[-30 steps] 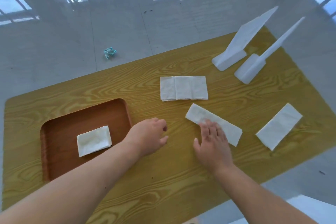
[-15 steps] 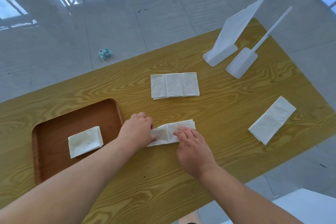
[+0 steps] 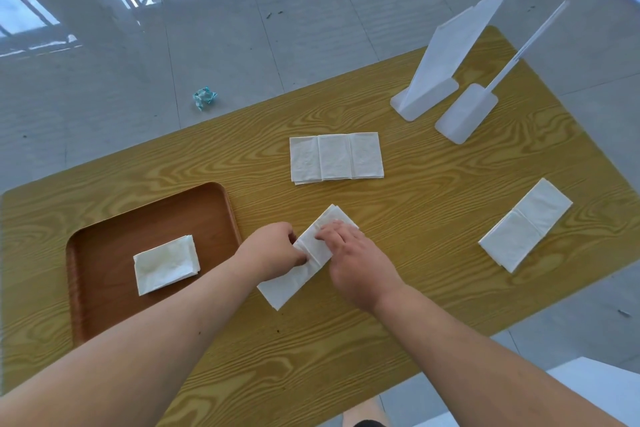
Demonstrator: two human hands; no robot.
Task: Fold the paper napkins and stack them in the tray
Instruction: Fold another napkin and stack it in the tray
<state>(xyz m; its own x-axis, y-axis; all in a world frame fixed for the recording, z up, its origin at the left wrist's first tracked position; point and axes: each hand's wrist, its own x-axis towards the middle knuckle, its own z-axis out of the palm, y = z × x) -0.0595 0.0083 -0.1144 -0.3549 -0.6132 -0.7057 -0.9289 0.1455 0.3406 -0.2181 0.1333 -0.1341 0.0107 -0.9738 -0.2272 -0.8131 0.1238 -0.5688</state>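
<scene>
We are seeing bare table (image 3: 433, 253) lying open between the napkins. 2 white stands (image 3: 446, 80) are blocking the far right corner.

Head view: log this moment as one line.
both hands folding napkin on table | one folded napkin in tray

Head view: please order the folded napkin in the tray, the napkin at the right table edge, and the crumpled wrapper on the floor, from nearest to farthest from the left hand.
From the left hand:
1. Folded napkin in the tray, just to its left.
2. Napkin at the right table edge, across the table, beyond the right hand.
3. Crumpled wrapper on the floor, past the table's far edge.
</scene>
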